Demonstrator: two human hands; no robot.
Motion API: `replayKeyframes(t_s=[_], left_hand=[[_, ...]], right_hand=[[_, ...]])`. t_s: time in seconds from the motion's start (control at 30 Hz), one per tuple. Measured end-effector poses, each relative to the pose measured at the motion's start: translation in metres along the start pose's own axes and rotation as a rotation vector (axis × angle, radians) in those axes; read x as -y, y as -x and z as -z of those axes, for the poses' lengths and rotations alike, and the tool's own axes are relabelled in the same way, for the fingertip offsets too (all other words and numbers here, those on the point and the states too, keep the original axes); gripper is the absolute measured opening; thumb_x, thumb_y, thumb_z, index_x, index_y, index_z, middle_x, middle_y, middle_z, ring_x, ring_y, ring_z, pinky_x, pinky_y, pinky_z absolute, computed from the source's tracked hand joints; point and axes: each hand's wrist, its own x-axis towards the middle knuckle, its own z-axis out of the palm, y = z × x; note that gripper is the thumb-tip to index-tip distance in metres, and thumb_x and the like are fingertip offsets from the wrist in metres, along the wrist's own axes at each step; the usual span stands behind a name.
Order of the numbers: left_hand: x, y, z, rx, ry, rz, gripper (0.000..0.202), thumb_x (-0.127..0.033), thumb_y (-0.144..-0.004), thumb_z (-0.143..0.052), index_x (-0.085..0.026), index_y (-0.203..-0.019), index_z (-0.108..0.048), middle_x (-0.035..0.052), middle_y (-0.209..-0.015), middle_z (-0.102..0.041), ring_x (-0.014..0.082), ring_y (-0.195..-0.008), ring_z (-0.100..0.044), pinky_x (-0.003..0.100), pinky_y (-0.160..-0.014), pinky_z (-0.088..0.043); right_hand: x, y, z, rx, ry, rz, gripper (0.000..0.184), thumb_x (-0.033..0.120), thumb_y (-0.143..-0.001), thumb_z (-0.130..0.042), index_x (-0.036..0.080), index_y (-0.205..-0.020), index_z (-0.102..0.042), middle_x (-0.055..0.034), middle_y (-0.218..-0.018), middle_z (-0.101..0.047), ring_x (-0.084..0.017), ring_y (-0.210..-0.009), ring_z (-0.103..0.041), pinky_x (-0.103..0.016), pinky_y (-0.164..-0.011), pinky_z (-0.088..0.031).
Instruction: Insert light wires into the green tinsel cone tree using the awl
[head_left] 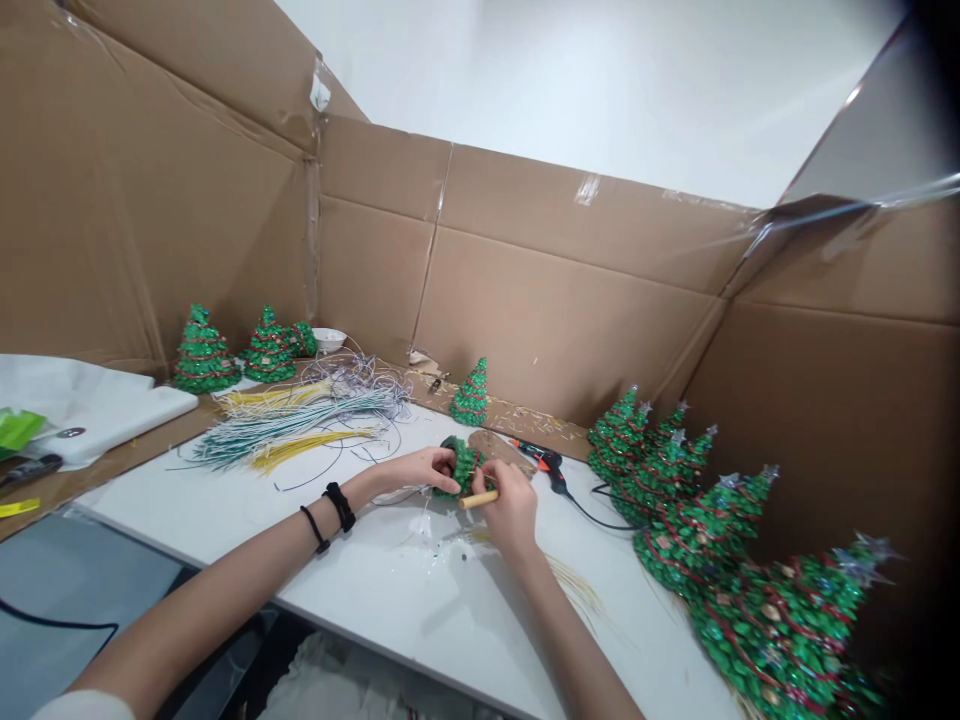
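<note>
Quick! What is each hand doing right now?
Left hand: closed, holding a small green tree.
Right hand: closed, holding a wooden stick.

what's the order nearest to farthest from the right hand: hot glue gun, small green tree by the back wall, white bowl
From the right hand, head view:
1. Orange-and-black hot glue gun, just past the hand, to its right
2. Small green tree, farther back, left of the hand
3. White bowl, far back left, by the cardboard wall
</note>
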Motion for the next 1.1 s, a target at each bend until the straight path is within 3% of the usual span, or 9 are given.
replayKeyframes(t_s=[0.2,0.5,0.63,0.83,1.1], left_hand=[[0.0,0.0,0.0,0.035,-0.001,-0.016,0.038,-0.031,-0.066,-0.075,-0.016,-0.098,-0.06,0.0004,-0.085,-0.058,0.0148,-0.076,-0.052,0.026,-0.067,-0.038],[0.0,-0.001,-0.001,0.043,0.06,-0.032,0.029,-0.026,-0.068,-0.074,-0.015,-0.092,-0.062,0.0008,-0.086,-0.061,0.0138,-0.078,-0.054,0.025,-0.07,-0.039],[-0.005,0.002,-0.004,0.072,0.126,-0.026,0.031,-0.026,-0.07,-0.072,-0.016,-0.098,-0.063,0.0026,-0.096,-0.063,0.0146,-0.085,-0.055,0.027,-0.077,-0.04],[-0.005,0.005,-0.002,-0.011,0.189,0.06,0.012,-0.023,-0.076,-0.058,-0.015,-0.083,-0.063,-0.0007,-0.075,-0.056,0.0107,-0.067,-0.047,0.024,-0.062,-0.034],[0.003,0.001,-0.005,-0.065,0.124,0.009,0.017,-0.029,-0.075,-0.062,-0.013,-0.081,-0.062,-0.0018,-0.067,-0.055,0.0086,-0.059,-0.047,0.023,-0.058,-0.035]], right_hand=[[-0.002,-0.002,0.002,0.005,0.038,0.073,0.017,0.022,-0.085,-0.05,0.02,-0.068,-0.055,-0.0006,-0.062,-0.059,-0.015,-0.06,-0.05,-0.025,-0.057,-0.032],[-0.008,-0.003,0.002,0.072,0.094,0.306,0.016,0.021,-0.088,-0.049,0.019,-0.074,-0.056,-0.0015,-0.066,-0.061,-0.016,-0.066,-0.052,-0.026,-0.062,-0.033],[-0.005,-0.003,0.005,0.083,0.094,0.262,0.018,0.021,-0.091,-0.045,0.019,-0.077,-0.056,-0.0025,-0.069,-0.061,-0.017,-0.068,-0.052,-0.026,-0.063,-0.033],[-0.002,-0.001,0.008,0.146,0.078,0.2,0.019,0.014,-0.087,-0.038,0.018,-0.088,-0.056,-0.0035,-0.069,-0.054,-0.019,-0.067,-0.047,-0.027,-0.063,-0.033],[0.002,0.004,-0.002,0.221,0.071,0.197,0.023,0.009,-0.082,-0.039,0.016,-0.096,-0.055,-0.0059,-0.075,-0.055,-0.021,-0.075,-0.047,-0.028,-0.066,-0.034]])
